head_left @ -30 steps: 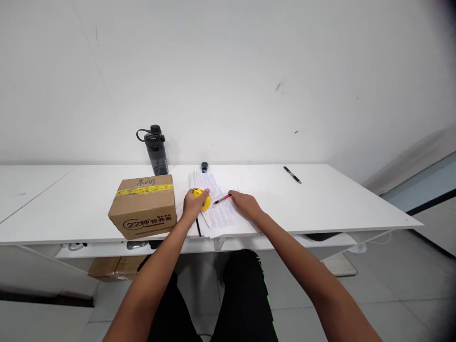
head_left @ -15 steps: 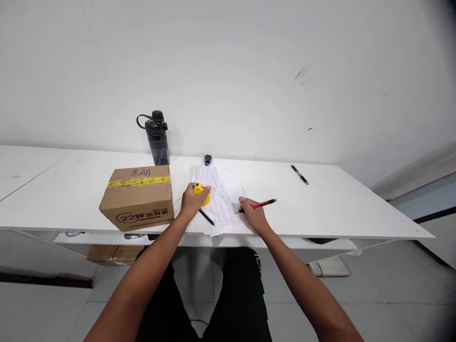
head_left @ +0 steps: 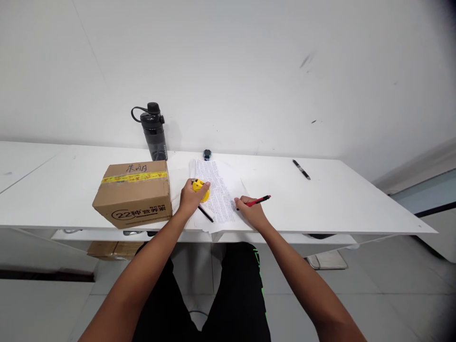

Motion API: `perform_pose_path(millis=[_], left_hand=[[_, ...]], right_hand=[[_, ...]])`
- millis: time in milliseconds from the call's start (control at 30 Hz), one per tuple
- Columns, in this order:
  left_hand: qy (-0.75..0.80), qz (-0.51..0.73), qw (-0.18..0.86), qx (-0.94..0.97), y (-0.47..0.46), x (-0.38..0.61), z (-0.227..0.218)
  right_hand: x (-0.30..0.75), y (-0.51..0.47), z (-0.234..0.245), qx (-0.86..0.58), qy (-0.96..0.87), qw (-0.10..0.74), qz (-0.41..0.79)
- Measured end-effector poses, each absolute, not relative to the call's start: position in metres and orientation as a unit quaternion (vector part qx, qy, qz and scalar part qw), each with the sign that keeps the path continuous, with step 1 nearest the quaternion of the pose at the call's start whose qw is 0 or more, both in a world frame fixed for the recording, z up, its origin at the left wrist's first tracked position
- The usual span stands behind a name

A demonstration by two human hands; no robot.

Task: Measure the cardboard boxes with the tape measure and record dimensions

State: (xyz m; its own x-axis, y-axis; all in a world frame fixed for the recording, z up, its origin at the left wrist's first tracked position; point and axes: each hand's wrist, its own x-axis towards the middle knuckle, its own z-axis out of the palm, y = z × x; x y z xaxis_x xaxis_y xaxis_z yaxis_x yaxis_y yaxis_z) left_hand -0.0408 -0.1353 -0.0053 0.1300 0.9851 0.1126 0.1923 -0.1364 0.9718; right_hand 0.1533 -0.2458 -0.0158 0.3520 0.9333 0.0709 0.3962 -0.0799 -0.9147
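My left hand [head_left: 188,198] is closed round a small yellow tape measure [head_left: 200,188], resting on the left edge of a printed sheet of paper [head_left: 218,195]. My right hand [head_left: 251,211] grips a red pen [head_left: 257,201] in a writing hold, its tip down at the paper's right side. A black pen [head_left: 205,213] lies on the paper between my hands, just below the left one. The paper lies on a white table [head_left: 331,199] near its front edge.
A taped cardboard box [head_left: 133,194] stands left of my left hand. Behind it stands a dark water bottle [head_left: 153,131]. A small blue object [head_left: 207,154] sits at the paper's far end. Another black pen [head_left: 301,169] lies at the far right.
My right hand pulled right off the middle of the paper, turned the red pen into a writing hold, and set its tip at the paper's right side. The left hand stayed on the tape measure.
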Motion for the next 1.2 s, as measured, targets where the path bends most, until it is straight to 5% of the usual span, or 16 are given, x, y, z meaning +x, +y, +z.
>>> perform_pose_path(millis=[1200], left_hand=[[0.486,0.442,0.439,0.613,-0.1359,-0.0417,-0.0041]], right_hand=[[0.15,-0.2458,-0.0159,-0.667,-0.474,0.507,0.269]])
